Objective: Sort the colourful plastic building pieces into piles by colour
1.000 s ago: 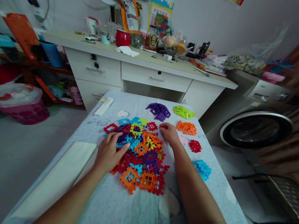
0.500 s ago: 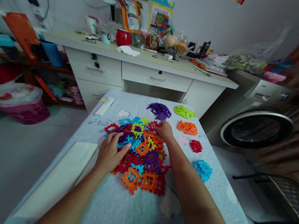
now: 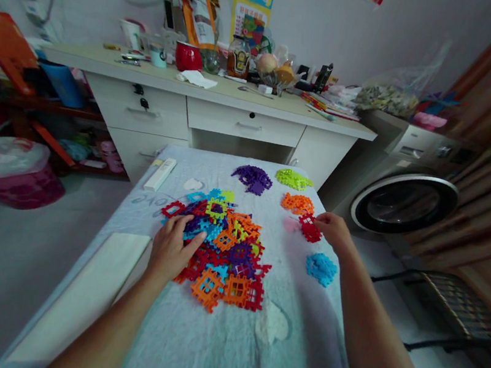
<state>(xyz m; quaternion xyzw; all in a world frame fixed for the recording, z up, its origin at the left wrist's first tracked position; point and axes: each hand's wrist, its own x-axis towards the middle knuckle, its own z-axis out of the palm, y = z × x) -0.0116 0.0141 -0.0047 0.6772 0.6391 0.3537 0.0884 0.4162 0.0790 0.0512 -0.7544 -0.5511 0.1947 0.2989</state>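
My left hand [image 3: 173,247] rests on the left side of a mixed pile of plastic interlocking tiles [image 3: 222,239], its thumb and fingers spread. Square frames with notched edges make up the pile, in red, orange, blue, purple and yellow-green. At the right, my right hand [image 3: 332,230] pinches a red interlocking tile [image 3: 310,227] over the small red group. Around it lie sorted groups: orange tiles [image 3: 298,203] just behind, blue tiles [image 3: 321,269] in front, purple tiles [image 3: 252,179] and lime-green tiles [image 3: 293,179] toward the far edge.
A patterned cloth covers the table [image 3: 294,347]. On its left lie a white remote-like bar [image 3: 160,174] and a long white board [image 3: 83,295]. Behind stands a cluttered white desk [image 3: 223,117]; a washing machine [image 3: 395,183] is at right, a lined pink bin [image 3: 17,179] at left.
My right hand has moved right from the mixed pile to the red group, carrying a red tile. My left hand stays on the pile. The view has shifted slightly right.
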